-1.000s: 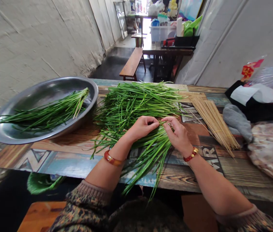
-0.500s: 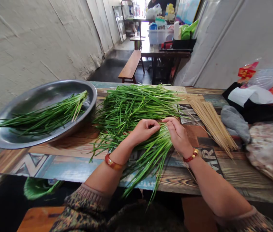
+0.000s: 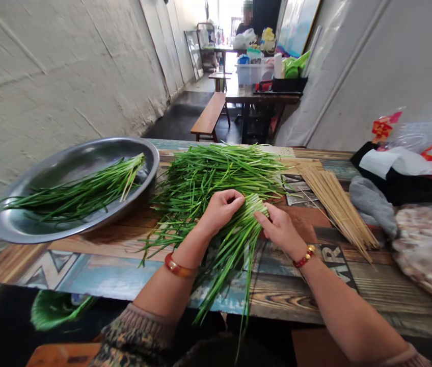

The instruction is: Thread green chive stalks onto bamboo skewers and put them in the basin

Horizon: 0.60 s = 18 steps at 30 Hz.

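A bunch of garlic chives fans down over the table's near edge, its pale cut ends upward between my hands. My left hand is closed in a pinch at the left side of those ends. From the right, my right hand grips the same bunch, thumb on top and fingers partly hidden. A thin stick shows in part by my right wrist; whether that hand holds it I cannot make out. Just beyond lies a wide pile of loose chives. Bamboo skewers lie spread to the right.
At left a metal basin holds a chive bunch with skewers through its stems. Plastic bags and black cloth crowd the right. A bench and second table stand behind; a person is far back.
My right hand has slid down a little and closed on the bunch, uncovering its cut ends. My left hand has shifted slightly left. The view has tilted up a bit.
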Motion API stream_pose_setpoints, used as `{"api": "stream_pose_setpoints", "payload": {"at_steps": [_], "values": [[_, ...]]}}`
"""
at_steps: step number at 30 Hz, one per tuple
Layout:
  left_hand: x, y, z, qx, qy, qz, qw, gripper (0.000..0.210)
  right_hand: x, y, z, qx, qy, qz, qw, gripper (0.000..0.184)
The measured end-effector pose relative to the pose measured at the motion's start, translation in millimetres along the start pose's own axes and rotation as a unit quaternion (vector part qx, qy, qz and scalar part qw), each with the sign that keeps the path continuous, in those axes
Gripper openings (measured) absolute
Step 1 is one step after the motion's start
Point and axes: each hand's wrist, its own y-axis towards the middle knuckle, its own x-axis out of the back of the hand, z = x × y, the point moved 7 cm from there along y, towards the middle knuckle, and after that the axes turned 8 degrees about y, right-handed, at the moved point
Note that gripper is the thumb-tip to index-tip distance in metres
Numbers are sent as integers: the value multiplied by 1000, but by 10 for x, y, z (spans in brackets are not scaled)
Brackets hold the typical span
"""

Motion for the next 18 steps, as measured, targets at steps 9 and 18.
{"api": "stream_pose_setpoints", "payload": {"at_steps": [9, 18], "values": [[-69, 6, 0, -15, 30, 13, 999, 26, 10, 4, 36, 36, -55, -71, 995, 18], [-104, 13, -17, -30, 14, 43, 999, 26, 23, 17, 18, 32, -48, -64, 996, 22]]}}
